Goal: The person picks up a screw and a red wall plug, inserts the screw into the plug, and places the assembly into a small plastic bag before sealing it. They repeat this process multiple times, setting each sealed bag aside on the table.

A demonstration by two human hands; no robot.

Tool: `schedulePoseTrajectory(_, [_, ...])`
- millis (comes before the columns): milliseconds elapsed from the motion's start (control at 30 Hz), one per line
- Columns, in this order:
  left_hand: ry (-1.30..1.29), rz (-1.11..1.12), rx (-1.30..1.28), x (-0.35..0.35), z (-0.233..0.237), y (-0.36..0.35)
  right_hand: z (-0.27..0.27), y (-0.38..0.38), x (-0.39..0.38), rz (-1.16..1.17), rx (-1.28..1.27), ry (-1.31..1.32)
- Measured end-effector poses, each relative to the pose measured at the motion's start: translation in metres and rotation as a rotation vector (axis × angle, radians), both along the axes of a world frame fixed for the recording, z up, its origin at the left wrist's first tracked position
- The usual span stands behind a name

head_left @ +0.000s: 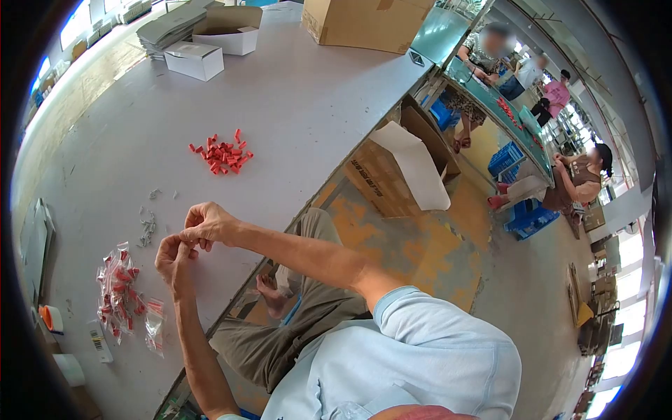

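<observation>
My left hand (173,262) and my right hand (210,225) meet above the table, fingertips pinched together. Whatever sits between the fingers is too small or hidden to make out. Just beyond them lies a small scatter of grey metal pieces (147,229), perhaps screws. Farther out is a loose heap of short red plastic pieces (222,155). Left of my left hand is a pile of clear plastic bags (117,290) with red pieces inside. One separate small bag (155,326) lies close to my left forearm.
White boxes (194,60) and a large cardboard carton (367,21) stand at the table's far side. An orange-and-white tape roll (51,319) is at the left edge. An open carton (399,168) stands beside the table. Several people sit or stand around another bench (500,115).
</observation>
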State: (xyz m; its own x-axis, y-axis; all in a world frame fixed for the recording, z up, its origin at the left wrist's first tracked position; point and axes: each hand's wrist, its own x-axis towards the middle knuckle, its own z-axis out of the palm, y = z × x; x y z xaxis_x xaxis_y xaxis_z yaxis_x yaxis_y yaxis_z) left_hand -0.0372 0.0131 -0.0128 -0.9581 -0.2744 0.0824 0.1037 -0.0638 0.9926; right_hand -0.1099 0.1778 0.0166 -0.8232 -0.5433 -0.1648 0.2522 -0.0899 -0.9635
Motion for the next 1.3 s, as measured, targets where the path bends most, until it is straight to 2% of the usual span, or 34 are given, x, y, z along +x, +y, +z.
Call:
schedulePoseTrajectory(233, [-0.033,0.021,0.025,0.000,0.003,-0.003,-0.002,0.005,-0.002,0.050,-0.107,-0.015])
schedulePoseTrajectory(467, [-0.033,0.012,0.040,0.003,0.009,0.001,0.004,0.008,0.004,0.047,0.003,0.110])
schedulePoseTrajectory(533, [-0.006,0.026,-0.028,0.003,0.006,0.001,0.009,0.006,0.007,0.031,0.038,0.140])
schedulePoseTrajectory(567, [-0.006,0.025,-0.027,0.003,0.004,0.004,0.013,0.005,0.008,0.002,0.133,0.227])
schedulePoseTrajectory(633, [0.106,0.098,-0.276,0.004,-0.002,0.011,0.009,0.004,0.009,-0.030,0.230,0.314])
schedulePoseTrajectory(700, [0.086,0.081,-0.244,0.004,-0.001,0.011,-0.007,-0.002,0.004,-0.173,0.393,0.867])
schedulePoseTrajectory(733, [0.068,0.070,-0.211,0.003,-0.002,0.011,-0.001,0.000,0.006,-0.172,0.396,0.870])
schedulePoseTrajectory(800, [0.050,0.033,-0.164,0.001,-0.008,0.003,0.022,0.005,0.013,-0.069,0.329,0.402])
schedulePoseTrajectory(833, [0.031,-0.003,-0.122,0.000,-0.007,0.003,0.021,0.007,0.011,-0.069,0.333,0.408])
schedulePoseTrajectory(900, [0.022,-0.008,-0.123,-0.002,-0.006,0.004,0.017,0.009,0.007,0.017,0.156,0.183])
schedulePoseTrajectory(1000, [-0.012,-0.018,-0.162,0.000,-0.004,0.002,0.018,0.015,0.008,0.047,0.063,0.084])
schedulePoseTrajectory(1133, [-0.065,-0.059,-0.159,0.001,0.008,0.003,0.009,0.016,0.009,0.072,0.039,0.119])
schedulePoseTrajectory(1200, [-0.058,-0.065,-0.148,0.003,0.008,0.004,0.010,0.019,0.012,0.045,0.138,0.208])
schedulePoseTrajectory(1300, [-0.053,-0.060,-0.109,0.004,0.006,0.005,-0.002,0.014,0.009,0.010,0.098,0.229])
